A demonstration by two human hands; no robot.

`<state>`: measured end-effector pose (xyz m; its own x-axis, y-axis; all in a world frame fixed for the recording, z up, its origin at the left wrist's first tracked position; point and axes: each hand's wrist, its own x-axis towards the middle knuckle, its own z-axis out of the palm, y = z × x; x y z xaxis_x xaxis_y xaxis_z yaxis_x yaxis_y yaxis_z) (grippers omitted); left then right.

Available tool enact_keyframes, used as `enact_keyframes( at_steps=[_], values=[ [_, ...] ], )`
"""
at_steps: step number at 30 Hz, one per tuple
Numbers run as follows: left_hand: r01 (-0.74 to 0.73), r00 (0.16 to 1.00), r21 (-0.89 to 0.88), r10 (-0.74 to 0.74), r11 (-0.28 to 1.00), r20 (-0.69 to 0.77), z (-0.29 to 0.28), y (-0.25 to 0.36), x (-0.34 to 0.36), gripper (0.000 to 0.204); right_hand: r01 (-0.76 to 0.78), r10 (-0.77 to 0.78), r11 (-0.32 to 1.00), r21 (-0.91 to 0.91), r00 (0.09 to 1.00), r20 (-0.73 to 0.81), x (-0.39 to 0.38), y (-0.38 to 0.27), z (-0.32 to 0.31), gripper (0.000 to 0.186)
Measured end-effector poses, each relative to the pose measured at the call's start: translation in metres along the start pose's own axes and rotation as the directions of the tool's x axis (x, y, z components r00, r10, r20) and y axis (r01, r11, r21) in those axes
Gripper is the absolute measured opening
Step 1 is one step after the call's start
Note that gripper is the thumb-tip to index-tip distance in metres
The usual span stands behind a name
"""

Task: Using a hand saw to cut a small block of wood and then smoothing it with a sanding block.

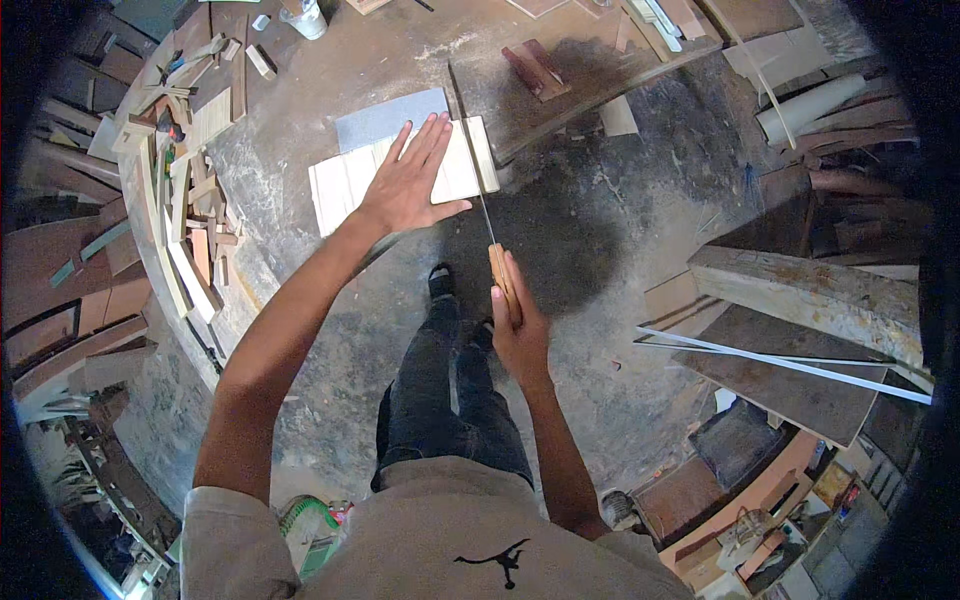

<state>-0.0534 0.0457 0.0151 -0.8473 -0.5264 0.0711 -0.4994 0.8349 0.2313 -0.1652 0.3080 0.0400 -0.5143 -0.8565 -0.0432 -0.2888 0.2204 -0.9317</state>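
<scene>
We see the saw (481, 190) at the near edge of the table (270, 130), laid across the board (347, 192). Its long axis runs away from us, leaning slightly left: the handle (499, 265) is nearest our body, and the tip points to the far side, beyond the board. The board's own long axis lies sideways, right end a little farther off, and the blade crosses it close to that end.

Our right hand (521, 332) is closed around the handle. Our left hand (405, 188) presses flat on the board, fingers extended, covering part of it; the thumb sits just beside the blade.

Past the board lies a grey sheet (385, 118); we cannot tell whether it runs underneath. A reddish block (536, 70) rests to the right of the tip, well apart. Offcuts (203, 250) crowd the left side, and a tub (304, 19) stands at the far side.
</scene>
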Motion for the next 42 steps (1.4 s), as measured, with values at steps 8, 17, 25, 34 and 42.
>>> enact_keyframes(
  at_steps=[8,17,25,34,42],
  values=[
    [-0.044,0.989,-0.008,0.042,0.999,-0.143,0.012,-0.017,0.004,0.109,0.03,-0.032,0.993,0.113,0.999,0.015,0.017,0.021,0.008,0.046],
    [-0.067,0.984,0.078,0.079,0.995,-0.157,0.015,-0.013,-0.002,0.105,0.04,-0.04,0.99,0.134,0.999,-0.004,-0.029,0.051,-0.003,0.044],
    [-0.098,0.984,0.036,0.102,0.995,-0.143,0.017,-0.017,-0.002,0.109,-0.022,0.013,0.99,0.138,0.998,0.067,-0.048,0.049,-0.021,0.046],
    [-0.055,0.99,0.068,0.063,0.996,-0.125,0.013,-0.02,0.001,0.106,0.079,-0.09,0.984,0.162,0.994,0.061,-0.039,0.041,-0.03,0.048],
    [-0.056,0.991,0.08,0.065,0.995,-0.118,0.014,-0.015,0.004,0.104,-0.075,0.055,0.987,0.143,0.989,0.134,0.008,0.025,-0.013,0.047]
  ],
)
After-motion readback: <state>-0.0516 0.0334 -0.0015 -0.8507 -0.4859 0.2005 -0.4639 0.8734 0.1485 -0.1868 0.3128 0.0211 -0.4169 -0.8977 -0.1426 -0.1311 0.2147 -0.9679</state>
